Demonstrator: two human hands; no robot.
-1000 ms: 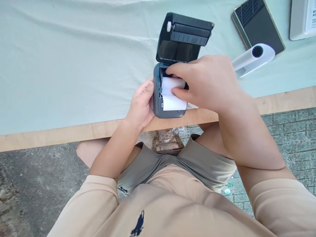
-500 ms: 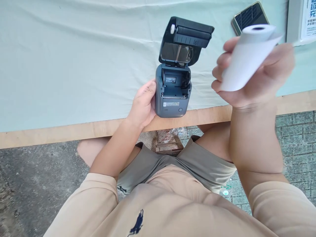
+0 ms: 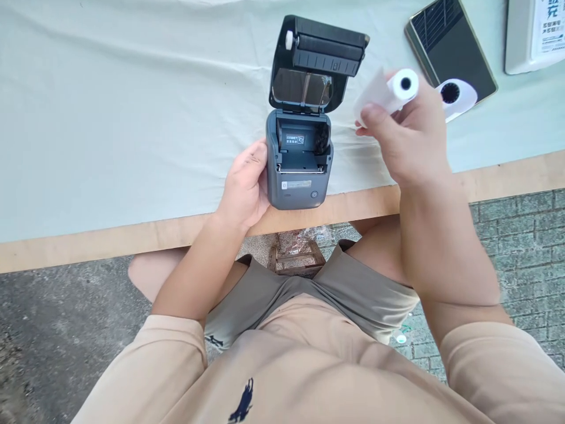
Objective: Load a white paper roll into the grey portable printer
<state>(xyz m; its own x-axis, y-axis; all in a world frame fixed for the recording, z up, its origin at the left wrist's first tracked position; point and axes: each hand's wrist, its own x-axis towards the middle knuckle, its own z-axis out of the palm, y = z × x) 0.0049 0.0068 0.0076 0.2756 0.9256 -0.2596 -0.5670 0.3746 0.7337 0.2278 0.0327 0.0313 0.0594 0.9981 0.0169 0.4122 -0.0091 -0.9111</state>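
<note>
Holding the printer [image 3: 299, 162] by its left side, the left hand [image 3: 245, 188] is curling partly closed around it, with some fingers hiding from sight. The printer is reaching past the near edge of the cloth [image 3: 132, 118], with its near end showing over the wood strip [image 3: 110, 242]. Its lid [image 3: 309, 62] is standing up at the far end, so the inside is showing. Farther right, the right hand [image 3: 410, 141] is pinching the paper roll [image 3: 383, 94] between thumb and fingers, and a loose flap is sticking out to the left. Bare cloth is showing between roll and printer, leaving a little room. Much more cloth is spreading out to the left. On the right, a white tube [image 3: 467, 99] is lying just beyond the right hand, covering part of the phone [image 3: 463, 47], and a box [image 3: 525, 35] is resting at the far right.
</note>
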